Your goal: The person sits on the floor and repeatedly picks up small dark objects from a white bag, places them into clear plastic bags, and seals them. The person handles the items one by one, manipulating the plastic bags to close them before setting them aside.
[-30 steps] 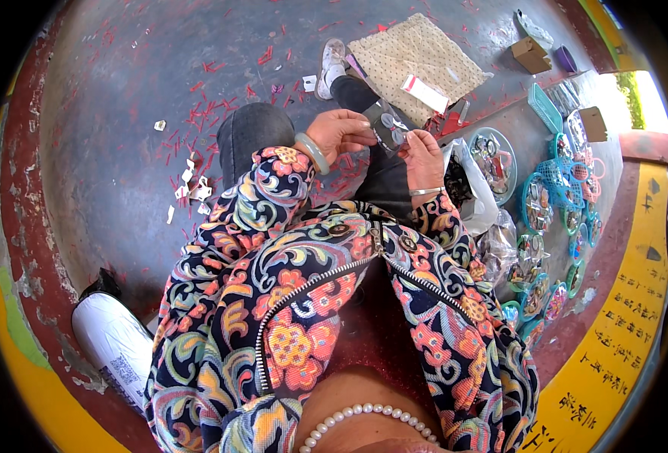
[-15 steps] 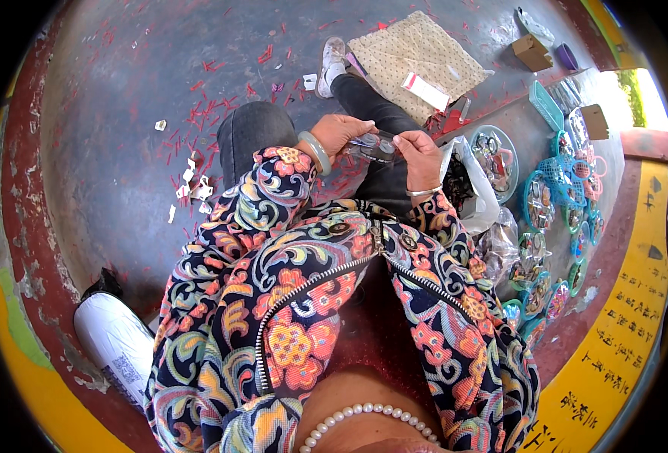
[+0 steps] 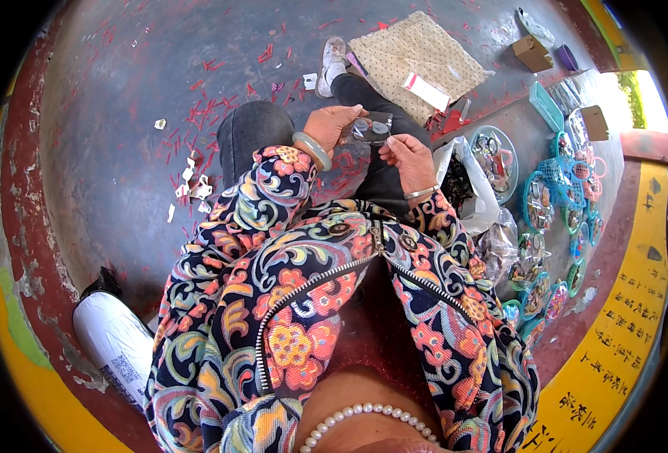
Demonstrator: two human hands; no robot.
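Small clear plastic packet (image 3: 370, 130) with dark round pieces inside, pinched by left hand (image 3: 332, 124) at nine o'clock, right hand (image 3: 408, 155) gripping its four o'clock corner.

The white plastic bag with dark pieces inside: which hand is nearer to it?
Right. The right hand is just beside the white plastic bag, on its left. The left hand is farther away, beyond the right hand, holding a small clear packet.

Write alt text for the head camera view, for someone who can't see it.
Seen from above, a seated person in a bright floral jacket holds a small clear packet between the left hand and the right hand. Small teal baskets of trinkets line the grey floor at right; red scraps lie scattered at left.
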